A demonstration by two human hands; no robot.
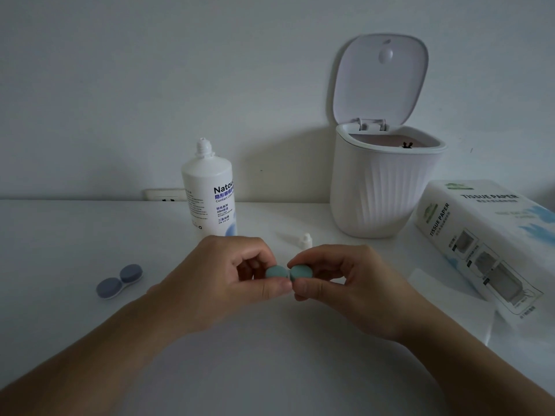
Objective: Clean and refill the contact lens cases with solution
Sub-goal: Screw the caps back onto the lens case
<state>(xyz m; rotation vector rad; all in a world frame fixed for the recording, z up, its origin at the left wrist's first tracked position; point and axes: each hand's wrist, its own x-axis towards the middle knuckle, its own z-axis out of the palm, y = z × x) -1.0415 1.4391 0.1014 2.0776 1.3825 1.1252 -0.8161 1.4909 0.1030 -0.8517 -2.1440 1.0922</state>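
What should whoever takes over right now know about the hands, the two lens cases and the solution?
Left hand and right hand: each pinches one end of the green lens case, held above the table, both caps on.
Blue-grey lens case: lies on the table to the left, capped, untouched.
Solution bottle: upright behind the hands, cap off; a small white cap lies beside it.
Bin is open; tissue pack sits at right.
Whether either case has been cleaned or refilled cannot be told.
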